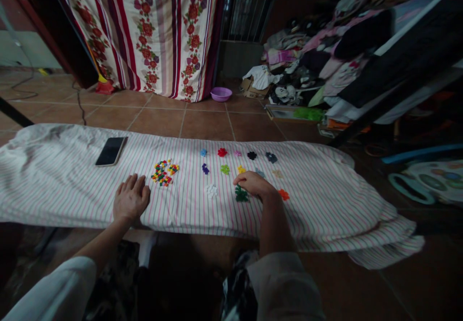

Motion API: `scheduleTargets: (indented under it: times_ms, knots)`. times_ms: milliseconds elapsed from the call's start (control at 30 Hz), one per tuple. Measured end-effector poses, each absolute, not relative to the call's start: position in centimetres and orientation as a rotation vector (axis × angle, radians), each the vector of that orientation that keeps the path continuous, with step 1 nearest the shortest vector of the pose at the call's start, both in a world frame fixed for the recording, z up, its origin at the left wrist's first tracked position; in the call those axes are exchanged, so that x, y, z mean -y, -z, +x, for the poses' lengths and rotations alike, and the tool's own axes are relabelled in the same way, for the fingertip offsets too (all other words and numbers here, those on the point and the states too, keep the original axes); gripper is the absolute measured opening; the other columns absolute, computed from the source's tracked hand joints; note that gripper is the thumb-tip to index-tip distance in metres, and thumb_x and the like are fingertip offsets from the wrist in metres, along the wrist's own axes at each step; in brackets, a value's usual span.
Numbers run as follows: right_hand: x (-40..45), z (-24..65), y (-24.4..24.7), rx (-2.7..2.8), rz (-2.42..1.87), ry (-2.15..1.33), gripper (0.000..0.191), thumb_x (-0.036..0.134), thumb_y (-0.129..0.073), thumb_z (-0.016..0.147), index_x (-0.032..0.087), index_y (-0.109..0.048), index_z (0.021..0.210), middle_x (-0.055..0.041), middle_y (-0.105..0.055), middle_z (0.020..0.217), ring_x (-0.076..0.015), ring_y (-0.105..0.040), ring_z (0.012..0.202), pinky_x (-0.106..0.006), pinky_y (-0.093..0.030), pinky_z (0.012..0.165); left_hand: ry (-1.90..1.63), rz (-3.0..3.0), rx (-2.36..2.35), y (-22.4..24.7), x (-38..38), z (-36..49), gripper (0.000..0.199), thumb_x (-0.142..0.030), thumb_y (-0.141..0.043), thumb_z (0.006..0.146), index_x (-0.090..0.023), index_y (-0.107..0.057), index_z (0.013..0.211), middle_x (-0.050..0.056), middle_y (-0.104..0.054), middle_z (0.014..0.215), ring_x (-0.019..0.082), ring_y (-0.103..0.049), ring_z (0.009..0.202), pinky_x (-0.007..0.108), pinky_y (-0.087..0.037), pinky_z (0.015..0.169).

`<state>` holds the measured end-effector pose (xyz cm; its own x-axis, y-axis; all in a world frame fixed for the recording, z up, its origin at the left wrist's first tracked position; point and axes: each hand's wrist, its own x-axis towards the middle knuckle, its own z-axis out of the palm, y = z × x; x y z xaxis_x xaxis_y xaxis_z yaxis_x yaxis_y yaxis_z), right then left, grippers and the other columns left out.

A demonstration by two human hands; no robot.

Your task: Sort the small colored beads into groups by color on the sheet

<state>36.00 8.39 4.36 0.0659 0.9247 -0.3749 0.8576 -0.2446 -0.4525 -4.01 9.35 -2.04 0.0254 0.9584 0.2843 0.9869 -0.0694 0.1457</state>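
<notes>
Head view: my L hand (130, 198) rests palm-down on striped cloth (188, 210), fingers slightly spread, released, just beside mixed-colour pile (164, 172). My R hand (253, 184), fingers bent w/ tips together, is at yellow pieces (241, 169) and dk green pile (241, 193); can't tell if it grasps a piece. Other single-colour piles lie around R hand, e.g. white pile (211, 191) to its left, orange pile (283, 194) to its right.

We have a clear lane on the table (188, 212) between the mixed pile (164, 181) and the white pile (211, 191), and wide bare cloth (320, 191) right of the orange pile (283, 194), but the phone (110, 151) blocks our way at left and the single-colour piles (222, 152) leave only narrow gaps.
</notes>
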Motion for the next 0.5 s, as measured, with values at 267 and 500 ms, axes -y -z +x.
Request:
scheduleTargets:
  times_ms: [267, 500]
  knots:
    - [-8.59, 36.40, -3.86, 1.869, -2.156, -0.925, 0.031, 0.008, -0.053, 0.077, 0.021, -0.079, 0.089, -0.0015, -0.077, 0.095, -0.0155, -0.069, 0.093, -0.021, -0.048, 0.080, 0.474, -2.171, 2.095, 2.23, -9.40, -4.07, 0.050, -0.036, -0.034, 0.092, -0.016, -0.056, 0.132, 0.016, -0.053, 0.144, 0.028, -0.043, 0.138, 0.048, -0.031, 0.116]
    - [-8.78, 36.40, -3.88, 1.858, -2.195, -0.902, 0.031, 0.005, -0.052, 0.077, 0.022, -0.078, 0.081, -0.0007, -0.077, 0.091, -0.0147, -0.069, 0.090, -0.020, -0.047, 0.078, 0.458, -2.183, 2.076, 2.28, -9.45, -4.14, 0.050, -0.035, -0.034, 0.093, -0.014, -0.056, 0.133, 0.017, -0.052, 0.144, 0.030, -0.043, 0.138, 0.050, -0.032, 0.115]
